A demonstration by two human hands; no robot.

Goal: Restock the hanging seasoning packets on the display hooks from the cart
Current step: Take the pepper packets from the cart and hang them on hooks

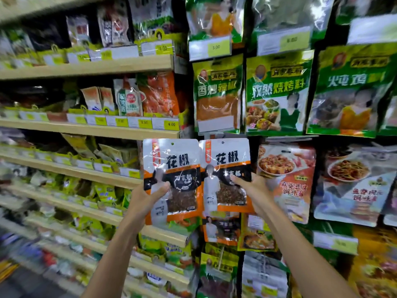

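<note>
My left hand [148,196] grips a white, orange and black peppercorn packet [178,166] by its left edge, thumb on the front. Beside it, my right hand [251,190] holds a second identical packet [225,160] by its right edge, thumb pressed on its face. Both packets stand upright side by side, raised in front of the hanging display just below the green chilli packet [217,93]. Each has a small hang hole at the top. Whether the right packet is on a hook I cannot tell. Another matching packet [219,229] hangs lower, partly hidden.
Wooden shelves [92,130] with yellow price tags and sauce pouches fill the left. Green seasoning bags [277,93] and red sauce packets [285,173] hang densely on the right. No cart shows in this view.
</note>
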